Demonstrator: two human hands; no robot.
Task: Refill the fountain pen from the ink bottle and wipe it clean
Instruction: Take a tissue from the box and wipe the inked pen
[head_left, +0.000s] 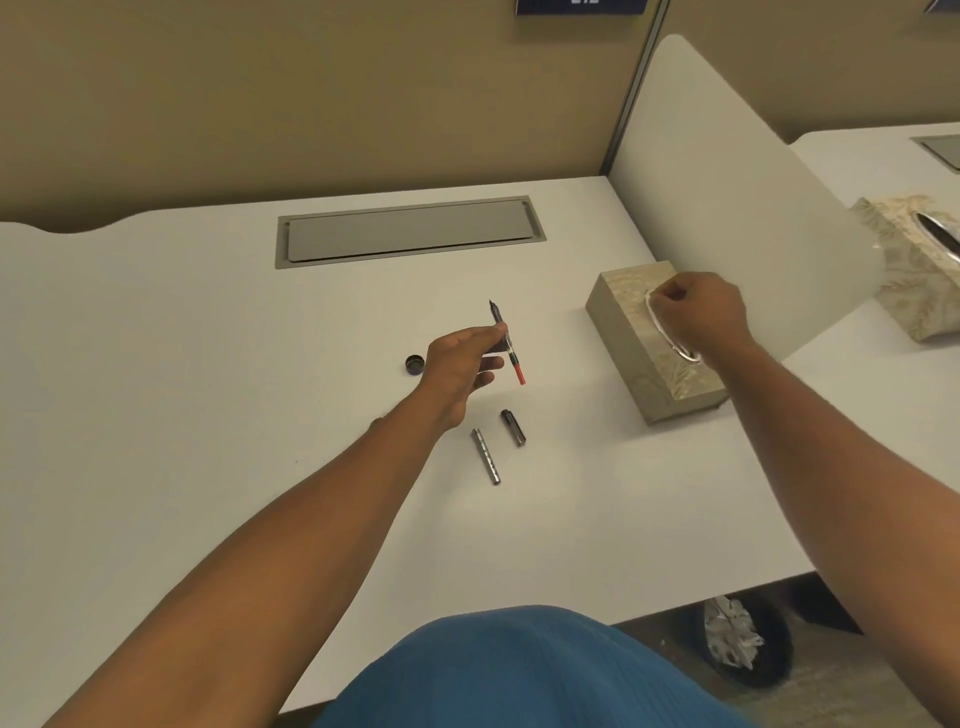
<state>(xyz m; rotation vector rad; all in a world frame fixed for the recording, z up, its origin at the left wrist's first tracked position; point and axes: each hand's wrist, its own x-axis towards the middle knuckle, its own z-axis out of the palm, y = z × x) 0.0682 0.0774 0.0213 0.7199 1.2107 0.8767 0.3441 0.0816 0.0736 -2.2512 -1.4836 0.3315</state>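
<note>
1. The person is wearing a blue ribbed garment, showing nearest the white desk's front edge.
2. Both forearms are showing bare over that desk, sleeveless.
3. The left hand and right hand are wearing nothing.

A: White bench all across, with a flat grey panel set in it.

B: And the pen is dark along the body, with a bright red end.

A: Two loose parts below it: a silver barrel and a dark grey cap. The small lid is black.

B: The tissue box is beige with a pale leafy print, white at the slot.

A: The partition is tan, and blue cloth shows at the bottom.
</note>
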